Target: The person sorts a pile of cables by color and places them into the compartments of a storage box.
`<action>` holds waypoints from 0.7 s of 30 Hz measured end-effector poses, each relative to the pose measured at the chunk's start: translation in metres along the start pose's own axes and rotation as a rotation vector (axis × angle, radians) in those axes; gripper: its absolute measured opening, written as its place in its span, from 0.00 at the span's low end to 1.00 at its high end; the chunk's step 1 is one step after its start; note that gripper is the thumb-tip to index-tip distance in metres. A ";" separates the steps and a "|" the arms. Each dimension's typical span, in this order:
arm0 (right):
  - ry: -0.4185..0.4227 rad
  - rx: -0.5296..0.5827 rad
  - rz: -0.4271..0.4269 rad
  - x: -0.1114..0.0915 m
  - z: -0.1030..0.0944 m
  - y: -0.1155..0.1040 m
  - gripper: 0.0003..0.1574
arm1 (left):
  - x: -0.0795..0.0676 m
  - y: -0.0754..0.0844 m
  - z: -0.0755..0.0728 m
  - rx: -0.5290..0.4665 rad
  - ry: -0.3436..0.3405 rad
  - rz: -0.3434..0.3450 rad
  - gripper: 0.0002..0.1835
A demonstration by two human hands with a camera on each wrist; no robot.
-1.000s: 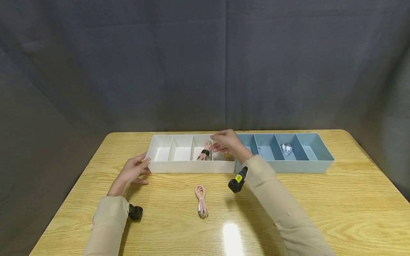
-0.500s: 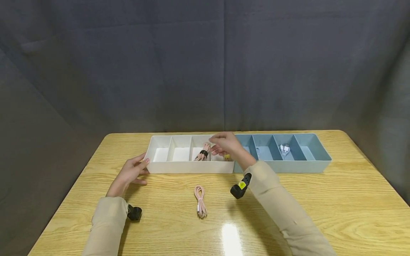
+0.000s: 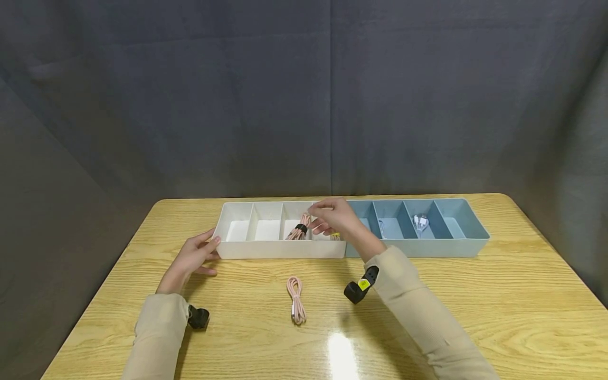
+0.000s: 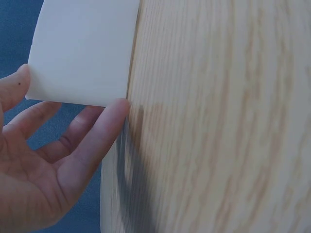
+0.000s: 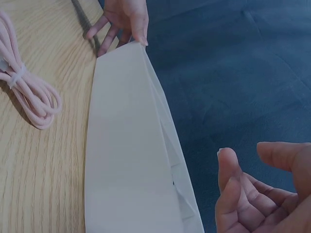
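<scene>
My left hand [image 3: 192,256] rests against the left end of a white divided box [image 3: 282,249]. Its thumb and fingertips touch the end wall in the left wrist view. Over the box's right-hand compartments hovers my right hand [image 3: 334,216], with thumb and fingers apart and nothing between them in the right wrist view. Beside its fingertips, a pink cable bundle with a black strap [image 3: 299,230] lies in the third compartment. Something with a yellow band [image 3: 335,236] sits in the fourth, partly hidden by the hand. A second coiled pink cable [image 3: 296,301] lies on the table in front.
A blue divided box [image 3: 437,247] stands end to end with the white one on its right. White cables [image 3: 420,222] lie in one of its compartments and a thin pale loop in another. Behind the wooden table [image 3: 522,295] hangs a dark curtain [image 3: 247,95].
The head view has shifted slightly. My right hand has stayed over the white box with its forearm a little lower, and my left hand keeps its place at the box's end.
</scene>
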State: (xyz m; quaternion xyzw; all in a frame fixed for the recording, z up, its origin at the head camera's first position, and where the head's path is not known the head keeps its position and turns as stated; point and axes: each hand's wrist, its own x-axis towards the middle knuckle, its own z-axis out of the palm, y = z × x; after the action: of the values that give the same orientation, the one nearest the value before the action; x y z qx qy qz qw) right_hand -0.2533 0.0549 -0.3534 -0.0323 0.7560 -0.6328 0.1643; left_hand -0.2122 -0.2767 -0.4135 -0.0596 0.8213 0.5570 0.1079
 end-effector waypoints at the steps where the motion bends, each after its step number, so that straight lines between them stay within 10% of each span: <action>1: 0.000 0.003 -0.002 -0.001 0.001 0.000 0.20 | 0.000 0.000 0.000 0.001 0.000 0.001 0.32; 21: -0.054 -0.024 -0.019 -0.027 0.006 -0.004 0.21 | 0.002 -0.002 0.000 -0.011 -0.010 -0.005 0.33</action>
State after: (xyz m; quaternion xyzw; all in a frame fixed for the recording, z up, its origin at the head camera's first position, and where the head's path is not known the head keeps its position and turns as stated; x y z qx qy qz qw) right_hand -0.2264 0.0556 -0.3446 -0.0584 0.7583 -0.6243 0.1783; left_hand -0.2136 -0.2776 -0.4154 -0.0595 0.8175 0.5615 0.1131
